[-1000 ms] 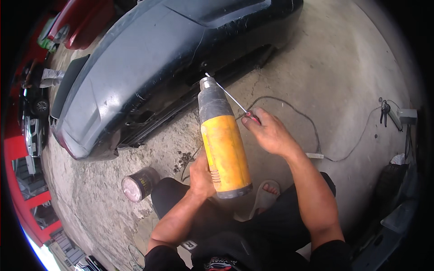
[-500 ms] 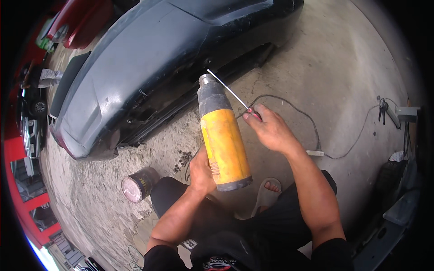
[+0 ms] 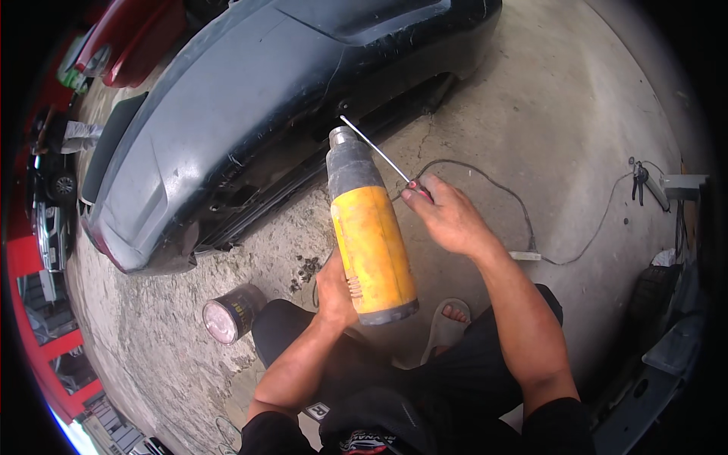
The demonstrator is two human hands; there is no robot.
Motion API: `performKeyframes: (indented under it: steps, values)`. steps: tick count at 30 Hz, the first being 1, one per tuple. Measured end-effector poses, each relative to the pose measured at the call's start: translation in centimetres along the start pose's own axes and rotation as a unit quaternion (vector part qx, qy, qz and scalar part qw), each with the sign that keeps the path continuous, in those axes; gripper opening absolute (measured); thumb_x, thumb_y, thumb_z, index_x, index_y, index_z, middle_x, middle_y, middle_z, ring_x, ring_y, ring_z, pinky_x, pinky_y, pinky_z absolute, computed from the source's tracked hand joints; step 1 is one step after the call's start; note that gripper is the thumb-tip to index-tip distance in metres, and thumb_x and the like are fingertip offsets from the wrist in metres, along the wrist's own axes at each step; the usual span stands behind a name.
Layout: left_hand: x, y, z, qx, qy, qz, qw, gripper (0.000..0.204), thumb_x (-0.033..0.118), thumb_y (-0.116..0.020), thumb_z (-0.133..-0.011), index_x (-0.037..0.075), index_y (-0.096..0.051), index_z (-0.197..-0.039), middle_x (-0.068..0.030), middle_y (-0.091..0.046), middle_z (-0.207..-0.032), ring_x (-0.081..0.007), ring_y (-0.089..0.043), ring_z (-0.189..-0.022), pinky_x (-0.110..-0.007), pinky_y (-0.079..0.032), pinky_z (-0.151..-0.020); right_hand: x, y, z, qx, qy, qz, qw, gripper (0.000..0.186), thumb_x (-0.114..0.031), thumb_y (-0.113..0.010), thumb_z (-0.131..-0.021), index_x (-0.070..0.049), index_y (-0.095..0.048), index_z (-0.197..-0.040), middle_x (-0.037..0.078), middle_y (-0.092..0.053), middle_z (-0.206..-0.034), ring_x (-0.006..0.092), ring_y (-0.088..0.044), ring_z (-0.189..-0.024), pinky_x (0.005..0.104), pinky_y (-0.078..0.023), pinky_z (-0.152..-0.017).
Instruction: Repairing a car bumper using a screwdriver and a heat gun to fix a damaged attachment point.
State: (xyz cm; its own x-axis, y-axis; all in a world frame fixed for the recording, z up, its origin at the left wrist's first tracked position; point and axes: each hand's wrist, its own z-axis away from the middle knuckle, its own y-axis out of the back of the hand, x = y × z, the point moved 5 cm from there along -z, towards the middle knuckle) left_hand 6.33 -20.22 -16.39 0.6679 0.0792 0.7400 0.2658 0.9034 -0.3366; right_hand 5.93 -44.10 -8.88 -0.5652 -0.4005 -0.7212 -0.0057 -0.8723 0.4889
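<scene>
My left hand (image 3: 334,292) is closed around the underside of a yellow heat gun (image 3: 371,246) with a grey front and a metal nozzle. Its nozzle points away from me, toward a dark car bumper (image 3: 250,91) lying on the floor. In my right hand (image 3: 447,212) is a screwdriver (image 3: 379,153) with a red and black handle, held in closed fingers. The bare tip of its shaft is just past the nozzle, in front of the bumper's lower edge; whether it touches the bumper I cannot tell. The heat gun's body hides most of my left fingers.
A round can (image 3: 233,312) lies on its side by my left knee. A dark cable (image 3: 500,186) runs across the concrete to a white power strip (image 3: 525,256). At the right are a caulking gun (image 3: 641,184) and a tire (image 3: 657,292). Red bodywork (image 3: 129,45) stands far left.
The heat gun and screwdriver have shifted very slightly left in the picture, and the surroundings have moved slightly too. Both hands keep their grips.
</scene>
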Motion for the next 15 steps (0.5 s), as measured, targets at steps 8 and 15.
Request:
performKeyframes:
  steps: [8, 15]
  values:
    - [0.6, -0.1, 0.3, 0.011, -0.093, -0.276, 0.957, 0.051, 0.020, -0.080, -0.079, 0.005, -0.059, -0.123, -0.0127, -0.071, -0.108, -0.0230, -0.070, -0.100, -0.035, -0.053, -0.088, 0.1, -0.4, -0.2, -0.008, -0.026, 0.003, 1.000, 0.053, -0.040, -0.054, -0.098, 0.006, -0.057, -0.123, 0.027, -0.066, -0.107, 0.0382, -0.065, -0.107, 0.0471, -0.049, -0.092]
    - [0.7, -0.1, 0.5, 0.016, -0.106, -0.293, 0.950, 0.051, 0.019, -0.080, -0.079, 0.005, -0.059, -0.123, -0.0128, -0.071, -0.107, -0.0235, -0.070, -0.098, -0.035, -0.053, -0.087, -0.1, -0.4, -0.1, -0.008, -0.025, 0.000, 1.000, 0.054, -0.040, -0.053, -0.099, 0.006, -0.056, -0.126, 0.026, -0.066, -0.109, 0.0380, -0.064, -0.109, 0.0478, -0.048, -0.094]
